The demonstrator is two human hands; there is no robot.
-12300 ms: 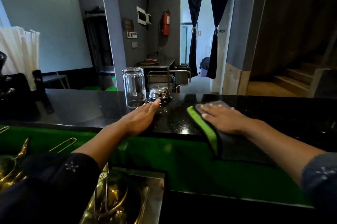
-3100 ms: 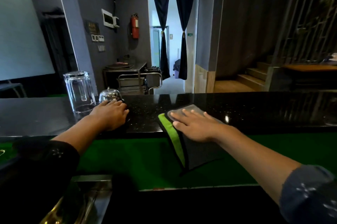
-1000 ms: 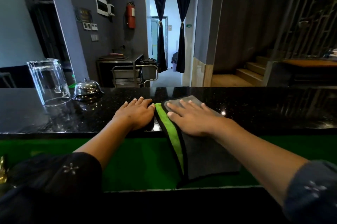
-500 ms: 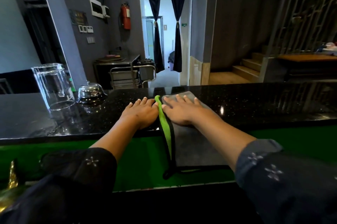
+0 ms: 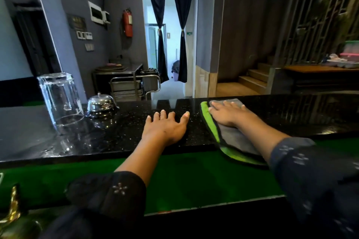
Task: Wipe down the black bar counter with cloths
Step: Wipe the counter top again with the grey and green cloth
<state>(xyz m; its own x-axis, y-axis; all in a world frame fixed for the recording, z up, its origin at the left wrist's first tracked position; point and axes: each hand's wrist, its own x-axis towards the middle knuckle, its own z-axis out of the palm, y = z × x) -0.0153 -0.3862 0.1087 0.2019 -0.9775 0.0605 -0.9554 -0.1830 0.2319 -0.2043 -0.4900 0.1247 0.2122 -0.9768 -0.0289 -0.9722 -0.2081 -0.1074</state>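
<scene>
The black speckled bar counter (image 5: 126, 132) runs across the head view, glossy and reflective. A grey cloth with a green edge (image 5: 229, 137) lies on it right of centre and hangs over the near edge. My right hand (image 5: 227, 114) presses flat on the cloth with straight fingers. My left hand (image 5: 167, 126) rests flat on the bare counter, fingers spread, a short gap left of the cloth.
An upturned clear glass jug (image 5: 60, 98) and a chrome service bell (image 5: 102, 103) stand on the counter at the left. A green surface (image 5: 194, 178) lies below the near edge. Brass bar tools (image 5: 13, 209) show at the bottom left. A steel trolley (image 5: 134, 86) stands beyond the counter.
My right hand has slid the cloth to the right, away from my left hand, opening a gap between them. My left hand stays flat on the counter.
</scene>
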